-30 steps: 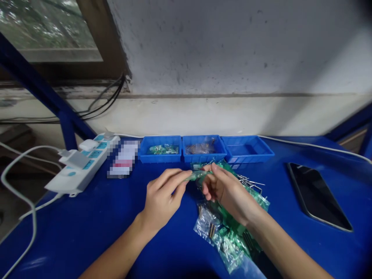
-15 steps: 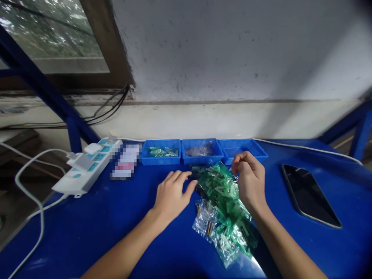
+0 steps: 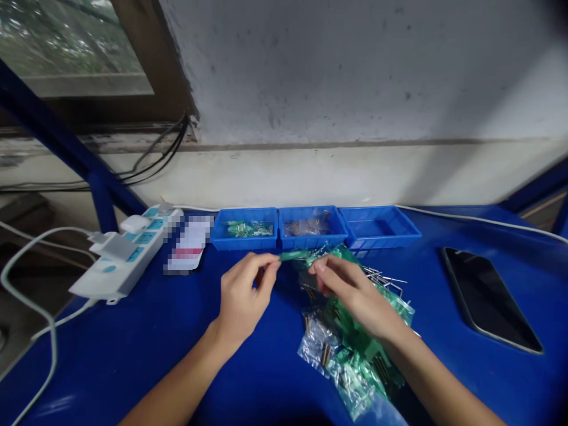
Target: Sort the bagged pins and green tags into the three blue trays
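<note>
A small green plastic bag [image 3: 295,255] is pinched by one end between the thumb and fingertips of my left hand [image 3: 244,293]. At its other end, the fingers of my right hand [image 3: 348,284] are closed together; their grip is partly hidden. Beneath and around my right hand spreads a pile of green plastic bags [image 3: 355,328]. Clear bags [image 3: 319,343] with brownish pins inside lie at the pile's left edge. Thin silvery metal rods [image 3: 384,278], some bent, show beyond my right wrist.
Along the wall stand three blue trays: the left tray [image 3: 244,242] with green and silvery pieces, the middle tray [image 3: 313,241] with clear bags, and the right tray [image 3: 381,239]. A phone [image 3: 490,302] lies right. A power strip [image 3: 128,254] with cables sits left, near a blurred card [image 3: 190,242].
My left hand has gone from open fingers to a pinch on the green bag. My right hand has moved left, over the pile towards my left hand. The view has shifted slightly.
</note>
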`<state>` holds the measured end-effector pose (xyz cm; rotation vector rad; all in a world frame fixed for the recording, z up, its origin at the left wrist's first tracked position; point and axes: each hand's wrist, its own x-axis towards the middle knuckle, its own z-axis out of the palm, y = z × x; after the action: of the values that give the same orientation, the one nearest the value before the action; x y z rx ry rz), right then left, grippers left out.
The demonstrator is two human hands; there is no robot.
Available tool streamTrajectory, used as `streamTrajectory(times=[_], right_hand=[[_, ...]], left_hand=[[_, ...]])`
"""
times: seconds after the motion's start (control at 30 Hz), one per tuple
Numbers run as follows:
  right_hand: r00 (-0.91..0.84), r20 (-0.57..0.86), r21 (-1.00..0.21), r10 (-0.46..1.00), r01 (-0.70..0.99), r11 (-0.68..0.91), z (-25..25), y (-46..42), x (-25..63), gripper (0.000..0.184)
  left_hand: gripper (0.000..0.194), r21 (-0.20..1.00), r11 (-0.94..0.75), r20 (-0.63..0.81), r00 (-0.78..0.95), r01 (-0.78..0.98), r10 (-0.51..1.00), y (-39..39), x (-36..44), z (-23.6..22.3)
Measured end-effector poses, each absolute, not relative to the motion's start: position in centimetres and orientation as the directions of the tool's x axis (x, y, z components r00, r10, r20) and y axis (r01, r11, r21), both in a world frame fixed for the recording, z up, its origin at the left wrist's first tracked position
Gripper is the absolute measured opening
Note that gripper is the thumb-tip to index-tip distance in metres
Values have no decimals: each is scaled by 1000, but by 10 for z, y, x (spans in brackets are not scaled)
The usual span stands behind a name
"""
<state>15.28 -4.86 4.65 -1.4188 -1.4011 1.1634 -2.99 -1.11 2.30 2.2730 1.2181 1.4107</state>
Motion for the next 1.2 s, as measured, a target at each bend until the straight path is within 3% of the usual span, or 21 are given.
streamTrajectory(times=[0.13, 0.23, 0.3, 0.4, 0.47, 0.53, 0.6, 0.7, 0.77, 0.83, 0.9, 0.97, 1.03, 1.1, 1.13, 1.2], right_hand=[[-20, -151, -986, 988, 74, -149, 41, -46, 149, 37], [42, -108, -991, 993, 74, -111, 37, -45, 149, 30], [85, -28, -992, 996, 119, -38, 35, -45, 150, 25], [110, 219, -918, 969, 360, 167, 33, -47, 149, 13], [20, 408, -784, 913, 520, 339, 31, -49, 148, 8], [-111, 506, -670, 855, 574, 471, 29, -51, 146, 20], [-168, 507, -637, 846, 588, 499, 29, -53, 144, 29], [-114, 395, -710, 911, 592, 382, 34, -54, 145, 30], [-53, 248, -841, 967, 484, 242, 38, -52, 147, 22], [-18, 73, -958, 997, 278, 75, 40, -50, 149, 28], [-3, -43, -993, 999, 114, -43, 40, -47, 151, 36], [36, -47, -995, 998, 82, -50, 37, -44, 151, 32], [126, 58, -984, 990, 173, 36, 34, -44, 152, 24], [176, 271, -913, 946, 358, 194, 32, -46, 151, 16], [144, 394, -837, 908, 464, 290, 31, -48, 150, 14], [-15, 586, -627, 810, 624, 466, 29, -51, 146, 19]], left_hand=[[16, 388, -833, 725, 428, 393, 540, -21, -27, 21], [15, 520, -789, 639, 465, 326, 613, -26, -21, 19], [13, 732, -604, 445, 449, 316, 775, -27, -18, 21], [34, 969, -137, 45, 398, 204, 916, -25, -17, 26], [47, 992, 115, -126, 372, 52, 920, -22, -16, 28], [44, 975, 216, -188, 350, -43, 918, -19, -17, 29], [33, 986, 165, -149, 327, -22, 933, -16, -19, 28], [17, 970, -176, 134, 235, 168, 963, -13, -24, 27], [12, 826, -460, 409, 216, 326, 887, -13, -27, 26], [16, 624, -667, 598, 301, 407, 743, -14, -28, 26], [23, 497, -774, 654, 416, 393, 632, -16, -27, 25], [26, 503, -791, 621, 492, 348, 611, -18, -26, 26], [27, 649, -696, 507, 507, 308, 697, -19, -24, 27], [31, 868, -441, 303, 460, 229, 835, -19, -23, 28], [39, 951, -265, 173, 439, 157, 881, -18, -23, 28], [46, 999, 49, -35, 421, -22, 906, -16, -23, 27]])
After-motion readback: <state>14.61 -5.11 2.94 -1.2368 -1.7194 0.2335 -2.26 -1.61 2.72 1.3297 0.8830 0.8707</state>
